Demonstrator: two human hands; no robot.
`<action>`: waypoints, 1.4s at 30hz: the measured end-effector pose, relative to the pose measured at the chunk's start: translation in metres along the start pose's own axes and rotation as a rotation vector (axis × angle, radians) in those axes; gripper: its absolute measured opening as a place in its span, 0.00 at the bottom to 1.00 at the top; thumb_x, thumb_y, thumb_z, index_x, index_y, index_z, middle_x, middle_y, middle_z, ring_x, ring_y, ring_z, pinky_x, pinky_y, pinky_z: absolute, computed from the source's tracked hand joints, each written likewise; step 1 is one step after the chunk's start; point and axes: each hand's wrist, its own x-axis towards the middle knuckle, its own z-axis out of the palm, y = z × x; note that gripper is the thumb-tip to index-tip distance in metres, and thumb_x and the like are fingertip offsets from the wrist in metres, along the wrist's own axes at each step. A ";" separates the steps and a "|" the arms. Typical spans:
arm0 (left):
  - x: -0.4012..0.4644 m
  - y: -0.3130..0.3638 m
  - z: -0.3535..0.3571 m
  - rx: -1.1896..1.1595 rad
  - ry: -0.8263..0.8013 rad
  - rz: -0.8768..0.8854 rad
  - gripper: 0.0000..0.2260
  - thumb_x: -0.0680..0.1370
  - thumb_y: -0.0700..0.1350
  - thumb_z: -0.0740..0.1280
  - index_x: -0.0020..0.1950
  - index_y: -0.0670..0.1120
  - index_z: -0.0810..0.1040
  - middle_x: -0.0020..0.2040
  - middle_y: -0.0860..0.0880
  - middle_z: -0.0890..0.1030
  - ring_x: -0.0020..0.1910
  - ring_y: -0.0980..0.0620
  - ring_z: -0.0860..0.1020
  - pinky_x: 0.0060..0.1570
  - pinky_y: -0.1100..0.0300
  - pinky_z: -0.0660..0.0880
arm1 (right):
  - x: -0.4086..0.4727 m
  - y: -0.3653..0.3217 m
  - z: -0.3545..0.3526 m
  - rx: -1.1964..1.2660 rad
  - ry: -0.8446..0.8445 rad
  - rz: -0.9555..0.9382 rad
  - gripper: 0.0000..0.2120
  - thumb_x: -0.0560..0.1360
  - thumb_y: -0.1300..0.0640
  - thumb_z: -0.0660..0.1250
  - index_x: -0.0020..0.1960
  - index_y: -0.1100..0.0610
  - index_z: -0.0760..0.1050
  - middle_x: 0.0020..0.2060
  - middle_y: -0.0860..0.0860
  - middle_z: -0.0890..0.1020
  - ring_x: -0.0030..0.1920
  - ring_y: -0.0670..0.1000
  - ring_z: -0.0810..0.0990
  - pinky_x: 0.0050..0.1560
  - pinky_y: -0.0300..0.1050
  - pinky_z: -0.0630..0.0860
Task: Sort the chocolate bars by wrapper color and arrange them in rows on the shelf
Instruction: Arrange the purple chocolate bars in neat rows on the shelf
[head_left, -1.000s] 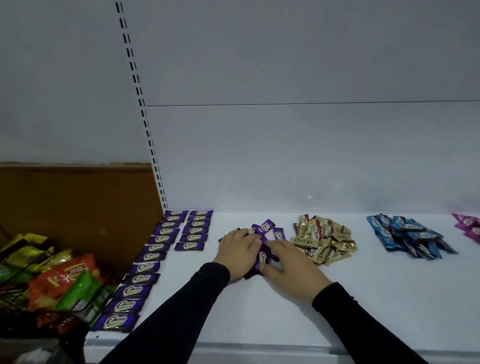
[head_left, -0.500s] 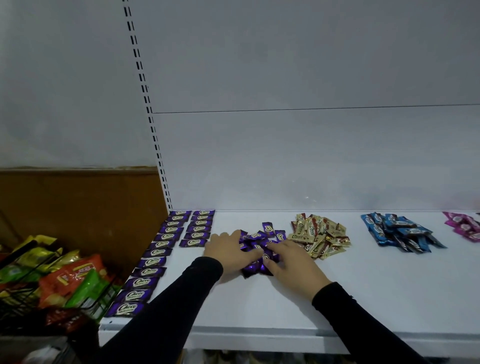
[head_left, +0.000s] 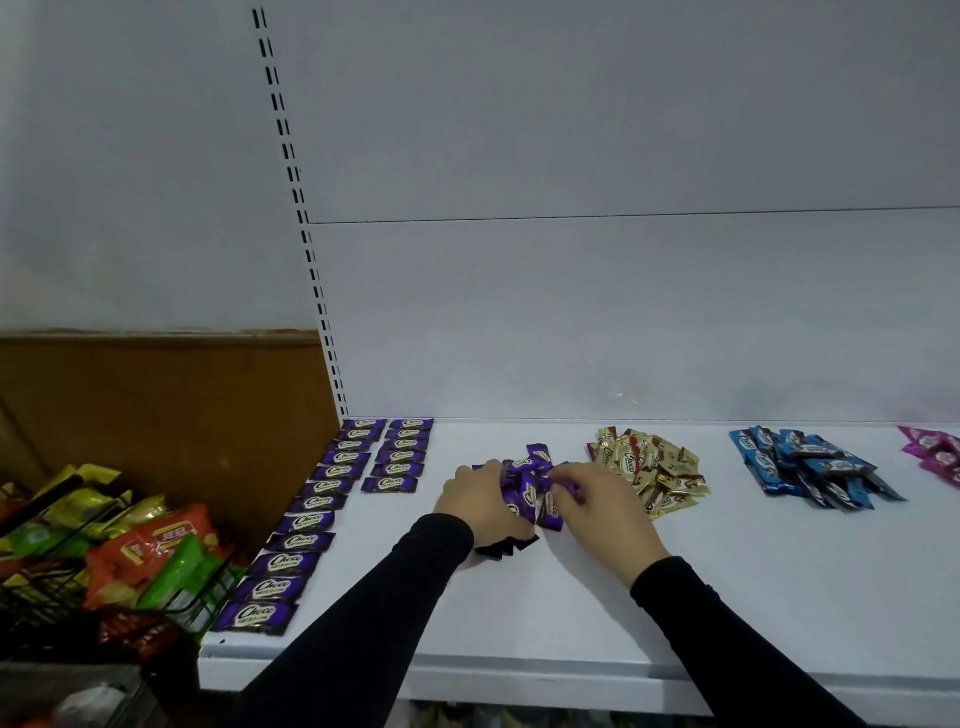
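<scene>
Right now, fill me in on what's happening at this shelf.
A person is sorting chocolate bars on a white shelf. Both hands, the left hand and the right hand, are gathering a loose purple pile, fingers curled round bars. Two purple rows already lie along the shelf's left end, the second much shorter. The gold pile, blue pile and pink pile sit unsorted to the right.

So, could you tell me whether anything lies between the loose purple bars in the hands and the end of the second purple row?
Nothing visible does. The left hand and right hand are already on the purple pile. Between it and the front end of the shorter second row there is only bare white shelf. The gold pile lies on the opposite side.
</scene>
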 end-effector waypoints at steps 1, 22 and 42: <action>0.000 -0.001 -0.001 -0.029 0.001 -0.006 0.31 0.66 0.54 0.78 0.64 0.48 0.71 0.61 0.45 0.74 0.58 0.45 0.76 0.59 0.51 0.77 | 0.001 0.002 0.002 -0.073 0.000 -0.019 0.10 0.78 0.58 0.64 0.57 0.55 0.80 0.48 0.52 0.80 0.49 0.49 0.77 0.47 0.40 0.68; -0.022 -0.007 0.003 -0.221 0.150 0.037 0.07 0.77 0.43 0.67 0.51 0.47 0.70 0.43 0.53 0.77 0.43 0.52 0.75 0.33 0.68 0.66 | -0.013 -0.020 0.016 0.186 -0.203 -0.083 0.18 0.74 0.66 0.62 0.54 0.48 0.81 0.39 0.43 0.83 0.39 0.41 0.81 0.43 0.36 0.78; -0.041 -0.051 -0.018 -0.876 0.093 -0.226 0.09 0.76 0.39 0.69 0.56 0.42 0.79 0.42 0.42 0.82 0.39 0.48 0.80 0.36 0.60 0.76 | 0.001 -0.019 0.008 0.008 -0.279 0.012 0.12 0.63 0.46 0.77 0.41 0.49 0.78 0.44 0.44 0.81 0.45 0.42 0.79 0.49 0.40 0.76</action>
